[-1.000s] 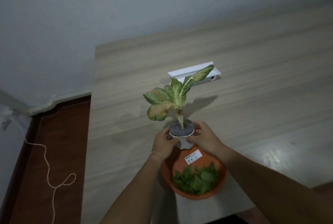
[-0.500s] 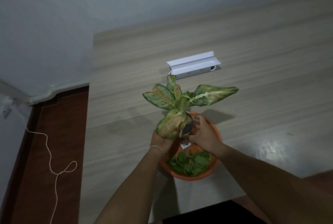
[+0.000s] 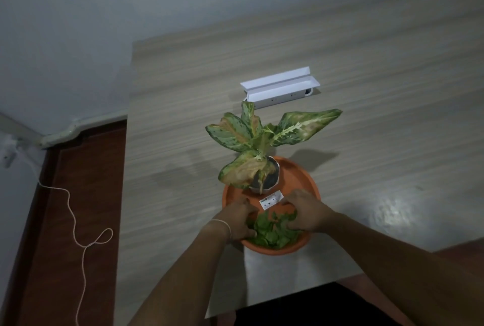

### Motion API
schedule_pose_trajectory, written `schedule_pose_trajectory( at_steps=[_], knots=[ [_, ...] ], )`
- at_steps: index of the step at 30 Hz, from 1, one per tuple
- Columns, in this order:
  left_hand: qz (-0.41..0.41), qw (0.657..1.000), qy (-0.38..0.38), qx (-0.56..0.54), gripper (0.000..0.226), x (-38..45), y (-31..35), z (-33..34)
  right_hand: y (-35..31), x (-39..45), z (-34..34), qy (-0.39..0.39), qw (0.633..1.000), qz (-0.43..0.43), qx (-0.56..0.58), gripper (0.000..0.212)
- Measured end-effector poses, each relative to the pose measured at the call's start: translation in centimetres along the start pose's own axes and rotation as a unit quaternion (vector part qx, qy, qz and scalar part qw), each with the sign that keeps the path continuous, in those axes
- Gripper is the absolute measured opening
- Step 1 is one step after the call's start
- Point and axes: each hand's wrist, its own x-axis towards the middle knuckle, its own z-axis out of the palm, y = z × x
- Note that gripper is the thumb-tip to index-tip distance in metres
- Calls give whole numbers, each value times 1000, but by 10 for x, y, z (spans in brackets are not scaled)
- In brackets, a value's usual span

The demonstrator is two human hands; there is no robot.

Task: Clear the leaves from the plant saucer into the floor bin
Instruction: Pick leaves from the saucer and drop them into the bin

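An orange plant saucer (image 3: 309,182) sits on the wooden table (image 3: 178,121) near its front edge. A small white pot holding a variegated plant (image 3: 272,177) stands in the saucer's far half. A white label (image 3: 271,198) lies beside it. A heap of green leaves (image 3: 272,232) fills the saucer's near half. My left hand (image 3: 239,221) curls against the heap's left side, and my right hand (image 3: 306,214) presses onto its right side, fingers bent into the leaves. No floor bin can be made out.
A long white box (image 3: 281,87) lies on the table behind the plant. Left of the table is red-brown floor with a looping white cord (image 3: 78,221). A dark shape (image 3: 314,307) shows below the table's front edge.
Both hands have let go of the pot, which now stands in the saucer's far half, and have dropped onto the leaf heap.
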Motion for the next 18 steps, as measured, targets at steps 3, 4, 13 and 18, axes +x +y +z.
schedule_pose_trajectory(
  at_steps=[3, 4, 13, 18],
  knots=[
    [13, 999, -21, 45, 55, 0, 1, 4, -1, -2, 3, -19, 999, -17, -31, 67],
    [18, 998, -23, 57, 53, 0, 0, 5, -1, -3, 6, -23, 999, -26, -34, 62],
    [20, 995, -17, 91, 27, 0, 5, 8, -3, -2, 10, -38, 999, -10, -21, 29],
    [16, 1000, 22, 1, 22, -2, 4, 9, -8, -4, 4, 2, 1000, -6, 25, 26]
  ],
)
